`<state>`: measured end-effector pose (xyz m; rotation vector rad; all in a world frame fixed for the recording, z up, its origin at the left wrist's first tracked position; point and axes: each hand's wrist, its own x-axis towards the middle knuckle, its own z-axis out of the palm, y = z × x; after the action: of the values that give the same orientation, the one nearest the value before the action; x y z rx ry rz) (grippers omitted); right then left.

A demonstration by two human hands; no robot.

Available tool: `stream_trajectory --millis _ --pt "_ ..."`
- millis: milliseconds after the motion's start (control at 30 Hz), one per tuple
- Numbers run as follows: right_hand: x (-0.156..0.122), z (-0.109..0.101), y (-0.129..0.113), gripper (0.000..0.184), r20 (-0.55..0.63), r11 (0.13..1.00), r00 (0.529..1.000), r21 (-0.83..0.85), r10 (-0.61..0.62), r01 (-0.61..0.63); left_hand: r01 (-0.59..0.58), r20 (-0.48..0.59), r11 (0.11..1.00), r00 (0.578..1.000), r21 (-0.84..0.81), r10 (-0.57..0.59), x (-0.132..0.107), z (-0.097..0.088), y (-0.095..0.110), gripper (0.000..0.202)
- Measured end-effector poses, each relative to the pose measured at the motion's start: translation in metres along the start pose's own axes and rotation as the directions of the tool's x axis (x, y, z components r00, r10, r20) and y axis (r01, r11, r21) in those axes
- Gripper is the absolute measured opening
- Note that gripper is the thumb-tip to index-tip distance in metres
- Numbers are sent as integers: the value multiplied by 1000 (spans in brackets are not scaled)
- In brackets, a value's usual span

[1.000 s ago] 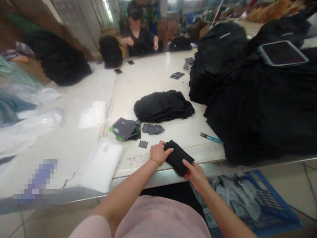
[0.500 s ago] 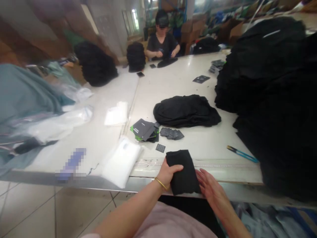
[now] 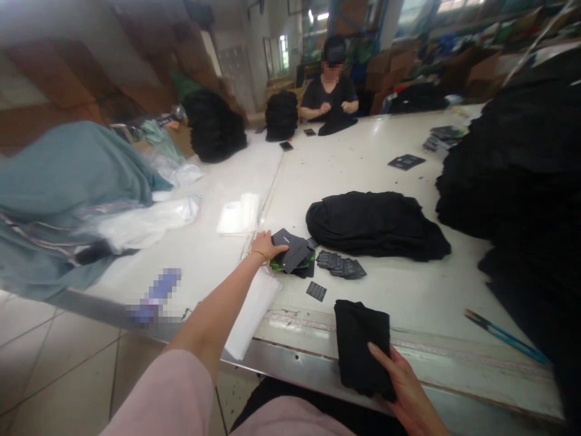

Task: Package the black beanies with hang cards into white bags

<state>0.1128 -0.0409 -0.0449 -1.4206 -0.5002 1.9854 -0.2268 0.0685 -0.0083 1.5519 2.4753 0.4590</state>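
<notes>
Reaching out across the counter (image 3: 408,290), the left hand (image 3: 267,244) sits on a fanned stack of dark cards (image 3: 293,253) w/ green showing underneath. Its fingers curl over the top card. W/ the blur it's hard to say whether they've actually closed on it. The right hand (image 3: 405,387) lies flat and open, fingers (image 3: 381,357) stretched, on a folded black garment (image 3: 361,339) that overhangs the near counter edge. It's prob. pressing down so the fold holds its shape and doesn't slide off, b/c only one hand is on it. The cards lie within arm's reach, just left of a low pile of black garments (image 3: 376,224). Small dark tags (image 3: 341,266) sit btw. the two, w/ one loose tag (image 3: 316,291) nearer the body. White plastic bags (image 3: 249,312) lie beneath the left forearm. A blue-handled tool (image 3: 503,334) lies well off to the right. A co-worker (image 3: 330,94) sits at the far end.
</notes>
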Motion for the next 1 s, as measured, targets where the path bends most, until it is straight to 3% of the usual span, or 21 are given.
stream_trajectory --millis 67,200,267,367,467,533,600,733,867,1000 --pt "3 -4 2 55 9 1000 1000 -4 13 -13 -57 29 998 998 31 57 12 -8 -7 60" --pt "12 -6 5 48 -13 1000 1000 -15 -12 12 -77 -134 993 989 -94 64 -4 -22 -1 36" --pt "16 1 8 48 -45 995 996 -60 -81 78 -78 -55 951 996 -299 65 -33 -18 12 27" --pt "18 17 14 49 -56 974 978 -122 -201 193 -38 108 828 987 -559 118 -102 11 39 28" --pt "13 27 22 50 20 961 969 -127 -247 248 107 250 843 968 -528 34 -172 50 62 27" --pt "8 22 24 53 34 948 961 -157 -276 278 107 294 864 954 -492 50 -196 68 70 28" --pt "3 8 23 53 -23 936 955 -204 -296 285 -1 244 881 961 -473 132 -195 77 69 27" --pt "-2 -26 14 47 -129 956 962 -203 -240 212 -263 33 912 957 -316 288 -151 86 58 24" --pt "-3 -39 10 46 -165 958 952 -178 -256 227 -287 51 940 952 -185 301 -124 94 53 23" --pt "-2 -30 11 45 -150 937 943 -238 -297 257 -287 -31 915 956 -282 290 -141 86 64 23"
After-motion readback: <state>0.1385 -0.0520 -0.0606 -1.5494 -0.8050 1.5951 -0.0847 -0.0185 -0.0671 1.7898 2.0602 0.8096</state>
